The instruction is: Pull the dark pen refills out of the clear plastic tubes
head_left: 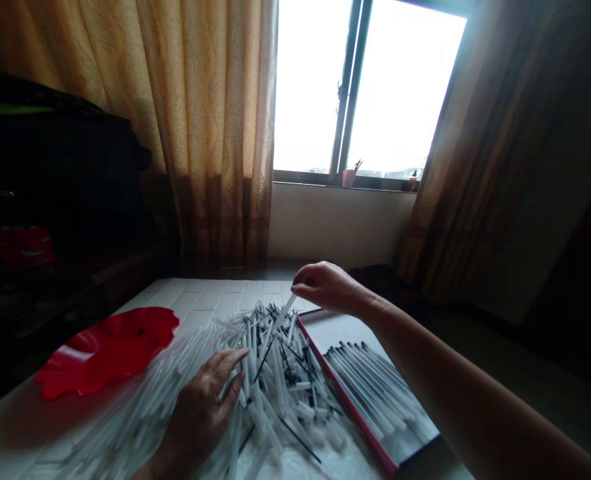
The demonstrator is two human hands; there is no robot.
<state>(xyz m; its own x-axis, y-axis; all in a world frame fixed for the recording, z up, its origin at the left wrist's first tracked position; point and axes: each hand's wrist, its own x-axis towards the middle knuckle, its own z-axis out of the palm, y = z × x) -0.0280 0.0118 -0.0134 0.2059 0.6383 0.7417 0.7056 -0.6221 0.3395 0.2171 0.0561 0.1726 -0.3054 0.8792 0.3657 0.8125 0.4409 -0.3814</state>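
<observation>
Dish (115, 350), red and wavy-rimmed, is lying left of the left hand (208, 397), whose thumb and fingers are resting apart at piled tubes (279, 380). Beyond it, rightward, the right hand (321, 285) is pinching a pale tube (285, 311); below that hand's forearm, a tray (336, 328) is holding dark-tipped tubes (370, 387).

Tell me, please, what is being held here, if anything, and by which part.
The right hand holds a pale tube by its upper end; whether the left hand grips anything cannot be told.
</observation>
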